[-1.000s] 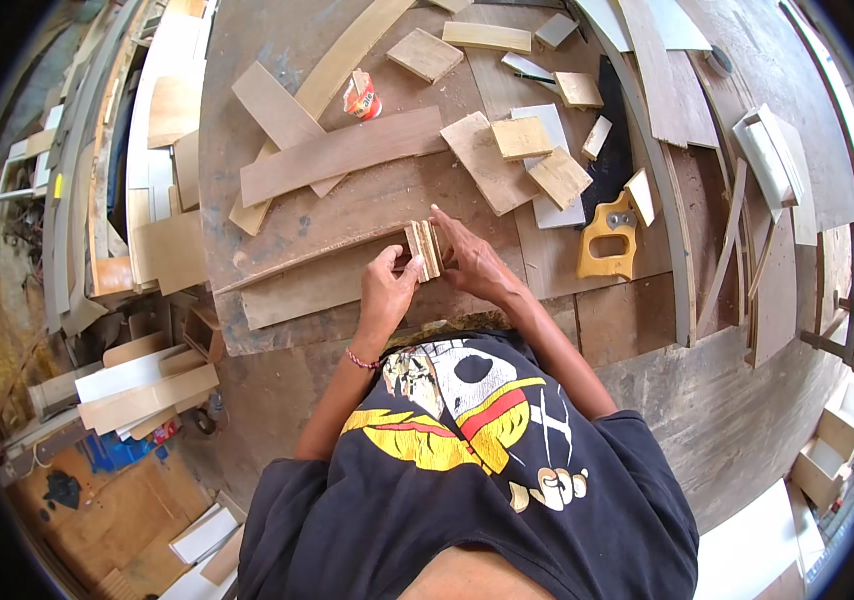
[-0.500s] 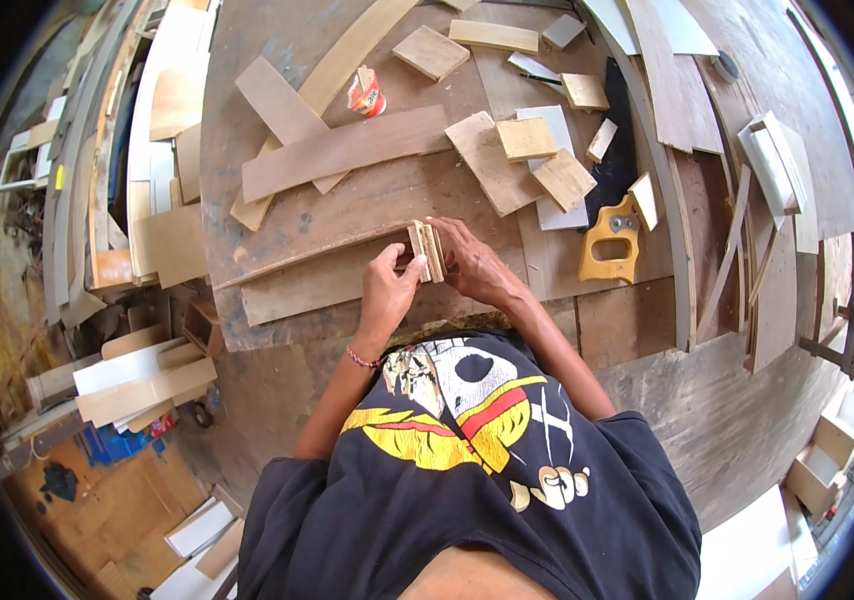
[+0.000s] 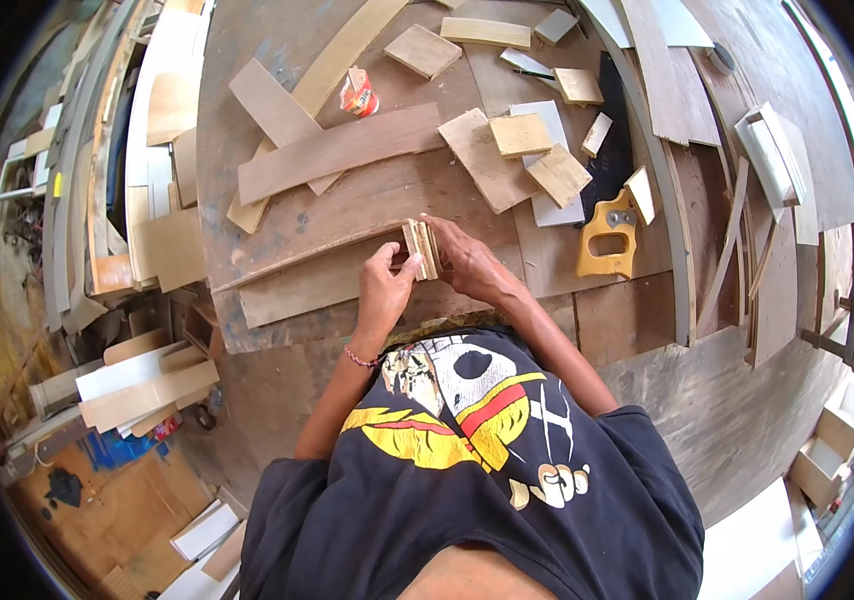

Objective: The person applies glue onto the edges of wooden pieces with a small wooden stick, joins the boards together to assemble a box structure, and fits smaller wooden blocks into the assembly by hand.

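Observation:
Several small plywood blocks (image 3: 421, 250) are held upright and face to face near the front of the workbench. My left hand (image 3: 387, 288) pinches them from the left, thumb and fingertips at their edges. From the right, my right hand (image 3: 467, 262) presses its fingers along their other side. A long thin wooden strip (image 3: 317, 255) stands on edge and runs left from the blocks; whether it touches them I cannot tell. Beneath and in front of it lies a flat board (image 3: 302, 290).
A handsaw with a yellow handle (image 3: 607, 240) lies right of my hands. Loose wood blocks (image 3: 520, 135) lie beyond, several in number. Long planks (image 3: 342, 152) cross farther left, near a red and white cup (image 3: 359, 95). Stacked boards (image 3: 169, 245) stand at the left.
The whole view has shifted slightly. Both hands keep hold of the plywood blocks in nearly the same place; the other wood has not visibly moved.

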Demonstrator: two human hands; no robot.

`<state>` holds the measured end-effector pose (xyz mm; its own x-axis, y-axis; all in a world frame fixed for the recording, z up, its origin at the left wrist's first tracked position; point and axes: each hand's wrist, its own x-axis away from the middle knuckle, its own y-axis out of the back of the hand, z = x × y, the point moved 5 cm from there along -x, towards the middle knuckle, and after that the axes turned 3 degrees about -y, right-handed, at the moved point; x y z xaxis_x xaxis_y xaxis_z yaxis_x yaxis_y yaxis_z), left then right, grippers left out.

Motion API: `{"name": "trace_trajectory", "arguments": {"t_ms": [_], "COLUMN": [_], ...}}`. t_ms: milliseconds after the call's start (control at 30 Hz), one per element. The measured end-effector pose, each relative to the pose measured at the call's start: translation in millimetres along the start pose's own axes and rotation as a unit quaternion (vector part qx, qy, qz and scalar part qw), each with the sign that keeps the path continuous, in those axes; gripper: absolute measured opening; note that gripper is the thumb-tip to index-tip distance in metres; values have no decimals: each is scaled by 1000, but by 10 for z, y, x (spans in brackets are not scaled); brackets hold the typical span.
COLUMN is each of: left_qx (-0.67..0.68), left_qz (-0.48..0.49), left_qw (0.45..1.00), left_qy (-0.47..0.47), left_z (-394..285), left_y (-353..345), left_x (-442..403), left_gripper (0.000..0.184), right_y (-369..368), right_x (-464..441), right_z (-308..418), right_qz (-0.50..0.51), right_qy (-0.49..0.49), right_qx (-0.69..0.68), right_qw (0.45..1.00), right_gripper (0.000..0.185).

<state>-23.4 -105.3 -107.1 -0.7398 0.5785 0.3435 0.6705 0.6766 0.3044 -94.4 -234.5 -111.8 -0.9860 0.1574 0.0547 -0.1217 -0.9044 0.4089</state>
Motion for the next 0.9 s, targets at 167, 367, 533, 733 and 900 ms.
{"name": "trace_trajectory", "arguments": {"t_ms": [167,367,533,733,900], "left_qx": [23,43,46,38,34], "left_qz": [-50,-40,-34,-28,-44], "left_qw": [998,998,998,999,998], "left_qy": [-27,8,12,18,18], "left_z": [33,-71,-85,-109,-51], "left_y": [7,-13,-15,-22,-15], "left_x": [0,47,41,49,48], "left_gripper": [29,30,30,31,30], "right_y": [-21,-60,-95,-74,-8], "right_x": [-5,-23,-102,-134,-143], "right_z": [-42,-123,-189,-177,-144], "right_qz": [-8,-41,14,34,36], "right_qy": [2,50,28,10,24], "right_qx": [10,49,96,108,108], "right_qw": [1000,997,995,994,993], "right_gripper": [81,81,79,87,89]}}
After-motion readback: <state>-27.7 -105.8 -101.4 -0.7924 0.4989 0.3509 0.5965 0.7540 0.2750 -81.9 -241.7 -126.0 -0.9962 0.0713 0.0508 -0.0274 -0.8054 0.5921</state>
